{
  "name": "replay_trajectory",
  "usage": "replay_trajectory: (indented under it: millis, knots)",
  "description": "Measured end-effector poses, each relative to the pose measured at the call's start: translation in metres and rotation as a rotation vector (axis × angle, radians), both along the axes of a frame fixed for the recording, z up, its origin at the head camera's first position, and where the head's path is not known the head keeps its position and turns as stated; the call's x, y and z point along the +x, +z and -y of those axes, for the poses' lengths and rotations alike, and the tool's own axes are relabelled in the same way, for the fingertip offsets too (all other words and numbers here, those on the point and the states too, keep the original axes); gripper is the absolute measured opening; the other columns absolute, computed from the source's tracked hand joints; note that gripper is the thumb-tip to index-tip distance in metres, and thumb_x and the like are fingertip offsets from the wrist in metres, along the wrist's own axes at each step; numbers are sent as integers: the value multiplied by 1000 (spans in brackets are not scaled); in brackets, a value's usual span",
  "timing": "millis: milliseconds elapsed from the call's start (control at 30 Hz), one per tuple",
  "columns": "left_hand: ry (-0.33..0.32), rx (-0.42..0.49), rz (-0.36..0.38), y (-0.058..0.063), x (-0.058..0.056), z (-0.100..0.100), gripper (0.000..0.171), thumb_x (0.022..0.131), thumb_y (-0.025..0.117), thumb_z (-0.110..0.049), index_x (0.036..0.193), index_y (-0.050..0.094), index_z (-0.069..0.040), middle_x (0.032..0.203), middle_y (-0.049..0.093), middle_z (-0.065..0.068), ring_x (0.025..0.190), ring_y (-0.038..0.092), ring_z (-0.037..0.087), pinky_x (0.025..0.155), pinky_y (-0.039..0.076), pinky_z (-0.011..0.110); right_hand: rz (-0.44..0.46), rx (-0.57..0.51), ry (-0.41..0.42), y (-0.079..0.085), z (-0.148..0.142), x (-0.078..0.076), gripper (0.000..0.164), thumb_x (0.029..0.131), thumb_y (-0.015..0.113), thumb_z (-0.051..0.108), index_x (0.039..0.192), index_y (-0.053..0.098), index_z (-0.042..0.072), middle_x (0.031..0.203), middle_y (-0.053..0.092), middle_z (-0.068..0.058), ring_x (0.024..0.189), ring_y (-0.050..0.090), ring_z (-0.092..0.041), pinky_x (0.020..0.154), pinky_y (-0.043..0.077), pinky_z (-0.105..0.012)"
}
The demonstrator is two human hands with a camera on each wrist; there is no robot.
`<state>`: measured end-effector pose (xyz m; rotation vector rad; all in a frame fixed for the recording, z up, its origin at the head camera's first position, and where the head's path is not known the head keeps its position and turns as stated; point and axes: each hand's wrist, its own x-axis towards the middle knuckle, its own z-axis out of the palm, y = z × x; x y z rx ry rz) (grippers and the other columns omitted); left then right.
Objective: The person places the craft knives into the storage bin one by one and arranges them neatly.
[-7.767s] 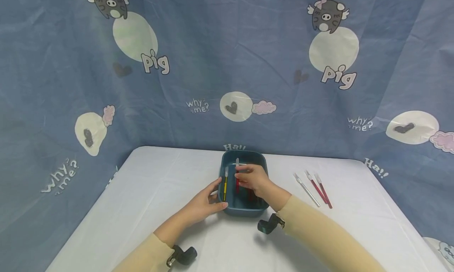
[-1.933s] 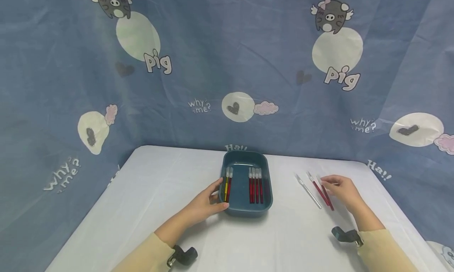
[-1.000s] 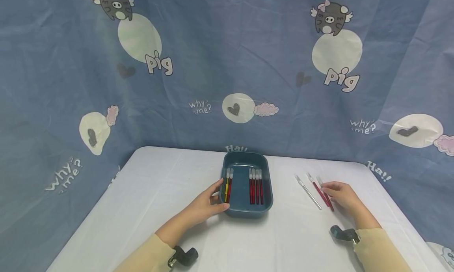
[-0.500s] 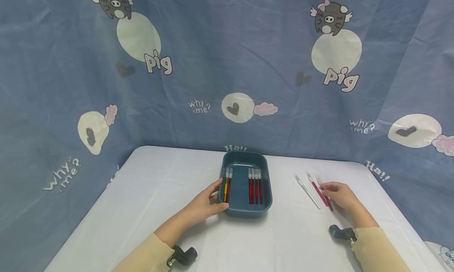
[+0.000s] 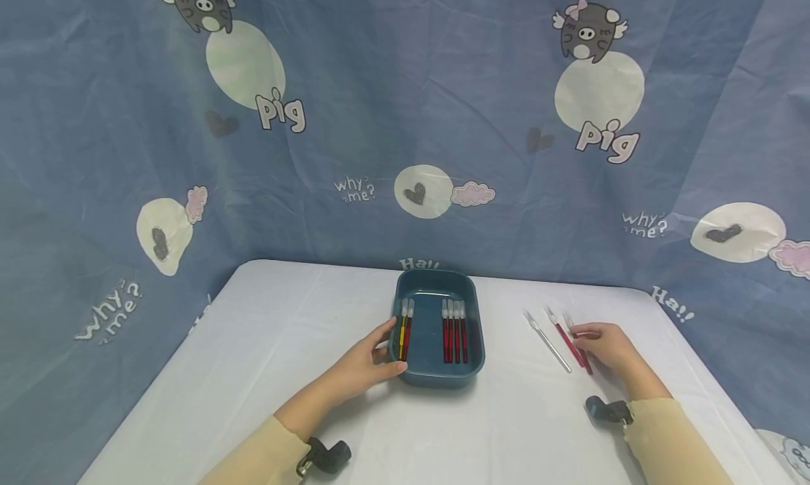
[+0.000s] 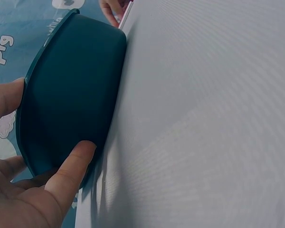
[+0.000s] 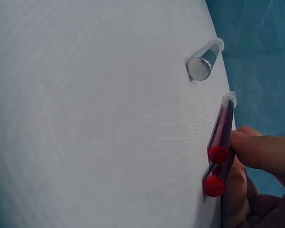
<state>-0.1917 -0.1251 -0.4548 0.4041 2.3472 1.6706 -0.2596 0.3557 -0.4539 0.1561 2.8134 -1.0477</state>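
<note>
My left hand [image 5: 357, 365] rests on the left side of a dark teal box [image 5: 439, 379], thumb at the front left corner and fingers along the rim. Inside lie a yellow craft knife [image 5: 402, 337] beside a red one at the left, and several red craft knives [image 5: 457, 337] in a row at the right; all have clear caps. My right hand [image 5: 607, 346] pinches the rightmost red craft knife [image 7: 214, 185] between thumb and finger, on the table. Beside it lie another red craft knife [image 7: 218, 153] and a silver craft knife [image 5: 549, 343], caps pointing away.
A white cloth [image 5: 506, 436] covers the table. Behind its far edge hangs a blue curtain [image 5: 354, 140] printed with cartoon pigs. Each wrist carries a small black camera mount, the left one [image 5: 329, 457] and the right one [image 5: 607, 409].
Earlier my right hand held a red craft knife inside the box; since then it has moved right to the loose knives. In the last second it barely moves. My left hand stays on the box.
</note>
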Motion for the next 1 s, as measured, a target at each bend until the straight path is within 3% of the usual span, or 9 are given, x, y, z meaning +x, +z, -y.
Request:
replay_trajectory:
  millis: [267,500,800,1000]
  knots:
    - [-5,15,4,0,1,0,90,91,76,-23,161,20,-11,159,31,20,139,43,40,109,40,53,0,-1,-10,-2,-1,-3,36,92,70,16,124,68,1,125,62,-29,114,57,-45,93,48,-57]
    - [-6,17,4,1,1,0,90,91,76,-24,161,20,-13,159,32,19,139,43,39,109,40,53,-5,-14,-26,-4,-3,-2,36,93,69,17,126,68,2,122,65,-26,103,61,-35,83,52,-46]
    - [1,6,4,1,1,1,90,91,76,-25,161,21,-14,159,32,19,139,43,39,108,40,54,-14,-62,-39,-3,-2,0,38,95,67,18,128,65,0,125,63,-28,109,62,-39,85,55,-45]
    - [-3,5,4,0,1,1,89,91,76,-26,161,21,-15,159,31,20,138,43,40,108,41,54,-7,-114,-43,-2,-6,4,44,96,66,22,133,61,-2,127,62,-29,98,67,-27,79,56,-36]
